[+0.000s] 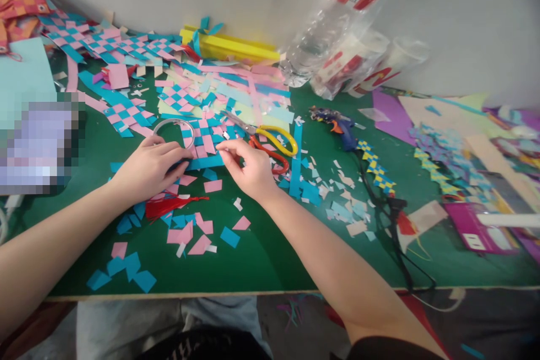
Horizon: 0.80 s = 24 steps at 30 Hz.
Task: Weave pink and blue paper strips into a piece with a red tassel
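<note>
Blue strip (206,163): between the 2 hands
Left hand (147,170): curled over left end, grip unclear
Right hand (252,173): pinching right end

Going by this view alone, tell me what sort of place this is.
Probably a paper-craft workspace: woven pink-and-blue paper, scissors and what looks like a glue gun lie on a green tabletop among paper scraps.

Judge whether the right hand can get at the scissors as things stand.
Probably yes: the scissors lie just beyond the right hand, yellow handle uncovered, though its fingers seem to pinch a blue paper strip and may need to let go.
</note>
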Available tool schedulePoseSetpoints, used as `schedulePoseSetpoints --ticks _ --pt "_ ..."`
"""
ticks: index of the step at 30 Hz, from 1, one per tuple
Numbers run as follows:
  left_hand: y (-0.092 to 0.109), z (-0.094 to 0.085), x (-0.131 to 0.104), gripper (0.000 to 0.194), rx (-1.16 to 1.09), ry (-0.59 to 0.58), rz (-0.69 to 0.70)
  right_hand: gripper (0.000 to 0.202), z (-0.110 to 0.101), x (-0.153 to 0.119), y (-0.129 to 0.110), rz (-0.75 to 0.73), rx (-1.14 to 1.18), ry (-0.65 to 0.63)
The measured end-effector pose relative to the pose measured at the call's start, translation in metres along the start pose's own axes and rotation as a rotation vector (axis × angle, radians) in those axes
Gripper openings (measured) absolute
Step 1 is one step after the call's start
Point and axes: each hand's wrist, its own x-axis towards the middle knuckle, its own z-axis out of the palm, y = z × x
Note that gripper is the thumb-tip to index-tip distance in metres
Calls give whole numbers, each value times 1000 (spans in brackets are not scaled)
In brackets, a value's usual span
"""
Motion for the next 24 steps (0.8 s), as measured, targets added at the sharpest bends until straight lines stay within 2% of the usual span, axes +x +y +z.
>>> schedulePoseSetpoints --ticks 24 --pt "-1 2 0 29 10 -4 16 16 0 0 -1 17 -10 -14"
